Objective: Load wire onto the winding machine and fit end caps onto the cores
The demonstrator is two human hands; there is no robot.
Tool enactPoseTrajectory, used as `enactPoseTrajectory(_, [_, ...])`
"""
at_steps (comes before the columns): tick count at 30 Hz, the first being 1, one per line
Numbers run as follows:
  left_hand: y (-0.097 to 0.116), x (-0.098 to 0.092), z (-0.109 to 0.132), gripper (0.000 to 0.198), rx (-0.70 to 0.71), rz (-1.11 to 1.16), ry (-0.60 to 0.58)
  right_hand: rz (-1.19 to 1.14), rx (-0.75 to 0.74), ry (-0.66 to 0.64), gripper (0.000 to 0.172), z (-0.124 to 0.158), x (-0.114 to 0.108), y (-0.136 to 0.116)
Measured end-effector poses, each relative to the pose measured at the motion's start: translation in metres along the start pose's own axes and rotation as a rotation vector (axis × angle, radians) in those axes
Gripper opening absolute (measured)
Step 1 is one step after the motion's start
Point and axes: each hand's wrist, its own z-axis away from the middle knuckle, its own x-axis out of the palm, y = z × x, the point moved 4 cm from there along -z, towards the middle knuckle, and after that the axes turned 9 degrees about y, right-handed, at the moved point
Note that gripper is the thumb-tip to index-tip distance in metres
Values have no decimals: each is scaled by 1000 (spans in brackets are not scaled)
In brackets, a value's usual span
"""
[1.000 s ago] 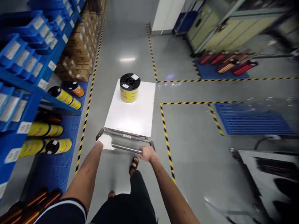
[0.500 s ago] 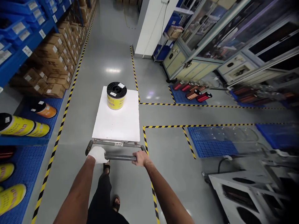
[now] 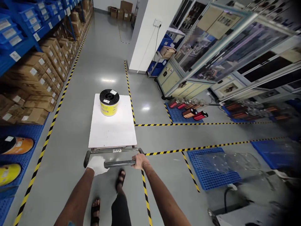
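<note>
Both hands grip the grey metal push handle (image 3: pixel 119 164) of a trolley with a flat white deck (image 3: pixel 113 131). My left hand (image 3: pixel 97 165), in a white glove, is wrapped round the left part of the bar. My bare right hand (image 3: pixel 139 161) is closed round its right end. Toward the far end of the deck, a yellow spool with black flanges (image 3: pixel 108 109) stands upright, white labels on its top. Neither hand touches the spool.
Blue shelving (image 3: pixel 30 40) with cardboard boxes (image 3: pixel 33 72) and spools lines the left. A white pillar (image 3: pixel 143 37) and glass-fronted machines (image 3: pixel 211 47) stand on the right. Red and copper spools (image 3: pixel 189 113) lie on a blue pallet. Striped floor tape (image 3: pixel 54 121) edges the aisle.
The trolley has rolled forward along the aisle with the spool on it. Shelves and floor tape have slid back toward me, and my feet have stepped. Both hands keep their hold.
</note>
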Motion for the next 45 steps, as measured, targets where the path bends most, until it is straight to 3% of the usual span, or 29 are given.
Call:
enactPoseTrajectory(11, [-35, -128, -181, 49, -86, -62, -29, -43, -98, 4, 31, -176, -149, 69])
enactPoseTrajectory(16, [-57, -186, -260, 51, -72, -20, -13, -11, -145, 63, 35, -249, -210, 96])
enactPoseTrajectory(20, [-83, -225, -325, 51, -66, 16, -12, 31, -134, 52, 44, -309, -260, 116])
enactPoseTrajectory(24, [-109, -268, -397, 54, -45, 25, -45, 41, -102, 46, 43, -372, -316, 133])
enactPoseTrajectory(30, [-149, -345, -504, 54, -61, 18, -133, 15, -83, 72, 42, -471, -403, 150])
enactPoseTrajectory(38, [-221, -441, -627, 51, -96, -20, -144, -64, -121, 124, 43, -601, -504, 163])
enactPoseTrajectory(45, [-263, -534, -740, 48, -155, -15, -218, -96, -130, 126, 47, -707, -600, 182])
